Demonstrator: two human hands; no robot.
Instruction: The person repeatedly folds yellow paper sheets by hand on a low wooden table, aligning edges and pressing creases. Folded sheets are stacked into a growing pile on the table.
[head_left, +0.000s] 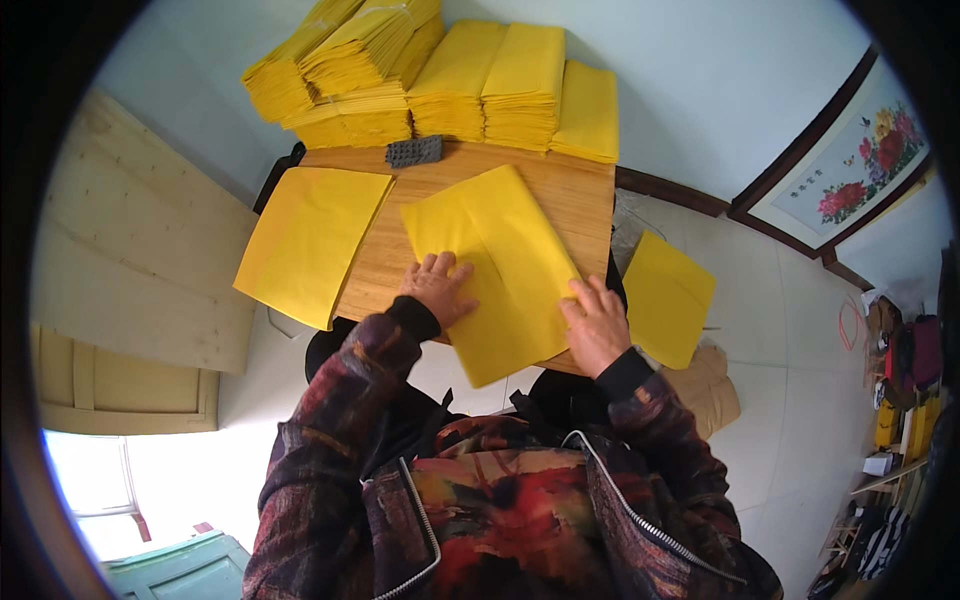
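Step in hand looks like squaring and smoothing the yellow sheet (497,235) on the worktop (578,205). Best done with the left hand (437,290) used as an anchor — pressure kept flat and light, since thin material would likely be creased by a hard push. Edge should be trued by the right hand (598,322), then stroked from the middle outward so that slack is not trapped. A faint crease is seen near the middle; it should be checked before any firm pressing. Skew should be taken out first: the sheet is set at an angle to the worktop, and its near corner is hung over the front edge, where it could be bent or snagged.

Position: the sheet is placed between both hands, mostly ahead of them. Its left edge is covered by the left hand — palm down, fingers spread, nothing gripped. Its right edge is touched by the right hand, fingers partly bent; whether it is pinched there cannot be told, as the underside is hidden.

Clearance: the left sheet (312,235) is laid well apart from the right hand, near the left one. Yellow stacks (520,85) and a grey block (414,151) are kept at the back, out of the stroke.
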